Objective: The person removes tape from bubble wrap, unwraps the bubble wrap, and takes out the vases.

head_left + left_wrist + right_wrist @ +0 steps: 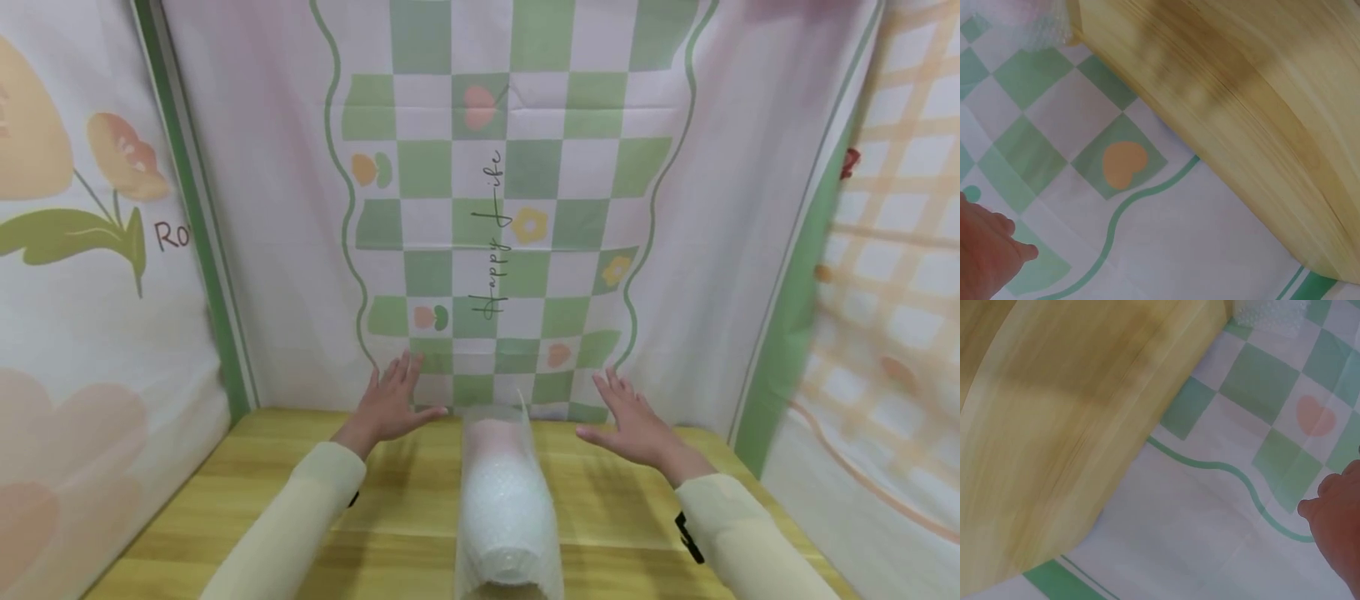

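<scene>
A roll-shaped bundle of bubble wrap (504, 508) lies on the wooden table, running from the near side to the far edge. Something pinkish shows through its far end; the wrap hides what it is. To its left, the left hand (392, 402) is held above the table with fingers spread and thumb pointing at the bundle. On the other side the right hand (632, 423) hovers the same way, fingers extended, apart from the bundle. Both hands hold nothing. The wrist views catch only part of the left hand (988, 250) and right hand (1338, 519).
The wooden table (285, 492) ends at a far edge close behind the bundle. A checked green and white cloth (525, 275) hangs behind it. Printed fabric panels (97, 333) close in the left side, and a plaid one (892, 317) the right.
</scene>
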Demonstrator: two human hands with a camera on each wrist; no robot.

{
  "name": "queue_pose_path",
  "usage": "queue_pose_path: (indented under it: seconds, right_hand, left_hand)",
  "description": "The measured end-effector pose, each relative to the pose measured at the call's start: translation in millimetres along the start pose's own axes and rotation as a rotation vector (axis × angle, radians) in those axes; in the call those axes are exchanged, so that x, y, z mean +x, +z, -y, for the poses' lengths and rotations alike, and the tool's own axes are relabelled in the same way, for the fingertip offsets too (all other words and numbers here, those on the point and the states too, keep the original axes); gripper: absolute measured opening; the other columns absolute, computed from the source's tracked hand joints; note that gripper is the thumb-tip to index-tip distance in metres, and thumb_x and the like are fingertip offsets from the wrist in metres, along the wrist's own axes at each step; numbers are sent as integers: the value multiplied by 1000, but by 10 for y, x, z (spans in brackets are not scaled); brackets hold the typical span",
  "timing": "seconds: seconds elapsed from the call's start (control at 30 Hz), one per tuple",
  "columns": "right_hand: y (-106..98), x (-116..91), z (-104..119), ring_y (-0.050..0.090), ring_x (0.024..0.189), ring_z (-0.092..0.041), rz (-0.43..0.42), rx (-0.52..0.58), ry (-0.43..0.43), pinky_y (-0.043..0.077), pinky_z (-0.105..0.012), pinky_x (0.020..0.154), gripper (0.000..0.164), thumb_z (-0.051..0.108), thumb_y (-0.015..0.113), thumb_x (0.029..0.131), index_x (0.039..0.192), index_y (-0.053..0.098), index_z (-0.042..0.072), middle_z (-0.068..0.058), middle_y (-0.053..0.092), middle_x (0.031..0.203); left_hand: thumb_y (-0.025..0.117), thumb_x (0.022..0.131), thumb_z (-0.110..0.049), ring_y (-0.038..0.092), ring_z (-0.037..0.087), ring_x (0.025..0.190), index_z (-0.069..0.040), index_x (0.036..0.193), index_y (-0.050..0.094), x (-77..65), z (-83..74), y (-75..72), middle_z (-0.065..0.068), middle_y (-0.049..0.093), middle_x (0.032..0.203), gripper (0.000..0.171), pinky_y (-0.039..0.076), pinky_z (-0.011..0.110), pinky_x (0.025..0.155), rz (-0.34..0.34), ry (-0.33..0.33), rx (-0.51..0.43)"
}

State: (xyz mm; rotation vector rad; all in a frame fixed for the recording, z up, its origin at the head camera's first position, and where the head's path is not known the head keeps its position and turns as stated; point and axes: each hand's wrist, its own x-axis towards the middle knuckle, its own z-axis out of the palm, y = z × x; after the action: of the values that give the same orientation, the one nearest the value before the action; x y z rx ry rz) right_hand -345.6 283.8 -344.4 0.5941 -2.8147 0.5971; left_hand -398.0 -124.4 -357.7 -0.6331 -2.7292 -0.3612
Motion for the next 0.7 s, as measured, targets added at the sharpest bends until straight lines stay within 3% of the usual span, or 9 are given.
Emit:
queue_pose_path:
  seconds: [0.23,0.57,0.7]
  right_hand:
    - [37,-62,71,-3,141,-49,1,9,2,2,-65,111,102,57,60,89,154,7,0,-25,-7,157]
    - [110,-162,117,1,141,-50,-23,5,-17,7,-66,110,100,56,60,89,155,7,4,-23,-6,158]
    - [146,-217,130,4,140,-51,-40,2,-18,8,-67,109,98,55,60,90,155,8,4,-24,-4,158]
  left_hand:
    - [46,85,-75,11,38,144,-6,156,8,-34,-48,31,21,6,159,106,2,60,113,-6,-17,-39]
    - [44,86,-74,9,38,144,-6,155,11,-129,-93,104,21,6,159,103,11,61,112,16,-28,-94]
    - [45,85,-76,10,37,144,-8,156,12,-166,-102,160,19,7,159,103,9,61,112,8,-36,-137]
